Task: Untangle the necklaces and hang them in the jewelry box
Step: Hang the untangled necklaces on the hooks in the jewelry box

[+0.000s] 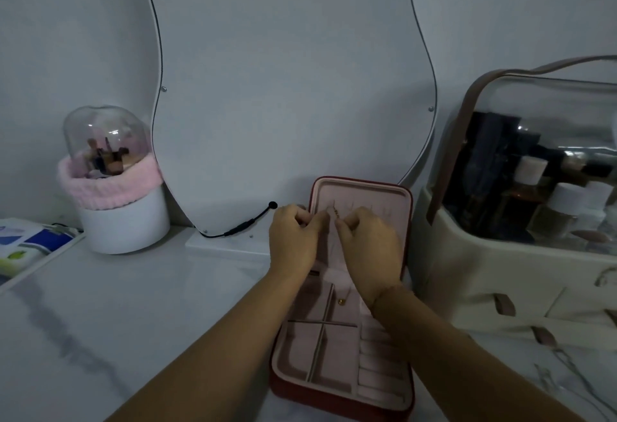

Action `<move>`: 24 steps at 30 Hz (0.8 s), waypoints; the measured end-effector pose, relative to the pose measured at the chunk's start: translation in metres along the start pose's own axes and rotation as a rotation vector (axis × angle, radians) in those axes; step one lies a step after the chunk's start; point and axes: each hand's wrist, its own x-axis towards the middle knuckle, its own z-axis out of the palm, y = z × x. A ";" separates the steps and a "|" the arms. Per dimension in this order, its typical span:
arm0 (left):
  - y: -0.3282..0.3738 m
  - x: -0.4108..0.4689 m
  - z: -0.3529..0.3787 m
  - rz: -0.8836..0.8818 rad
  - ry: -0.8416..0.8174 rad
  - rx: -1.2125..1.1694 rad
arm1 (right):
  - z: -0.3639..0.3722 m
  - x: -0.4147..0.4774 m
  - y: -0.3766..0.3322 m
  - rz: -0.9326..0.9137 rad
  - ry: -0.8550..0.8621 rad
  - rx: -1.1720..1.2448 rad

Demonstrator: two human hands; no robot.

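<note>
White tabletop (133,305): red, pink-lined jewelry box (340,396) open, left hand (293,238) and right hand (370,244) pinching thin necklace (335,213).

Bare bench (133,321) lay open left of the jewelry box (337,400). A large makeup case (500,271) stood close on its right, a mirror (283,88) rose just behind, and a brush holder (123,224) sat well apart at the left.

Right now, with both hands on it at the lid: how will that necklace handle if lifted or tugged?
Probably floppy: the necklace is a very thin chain pinched between the left hand and right hand, apparently hanging toward a small gold pendant. Likely very light and prone to tangling or snagging; a hard tug might break it.
</note>
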 end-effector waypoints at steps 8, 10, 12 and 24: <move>0.005 -0.006 -0.002 -0.009 0.080 -0.096 | -0.006 0.001 0.005 0.049 -0.115 0.215; 0.006 -0.006 -0.004 0.012 0.124 -0.115 | -0.006 0.007 0.001 0.036 -0.115 0.253; 0.005 -0.006 -0.007 0.018 0.147 -0.120 | -0.006 0.011 0.000 0.022 -0.126 0.276; 0.006 -0.028 -0.039 -0.050 -0.227 0.012 | -0.043 -0.022 -0.008 0.300 -0.638 0.550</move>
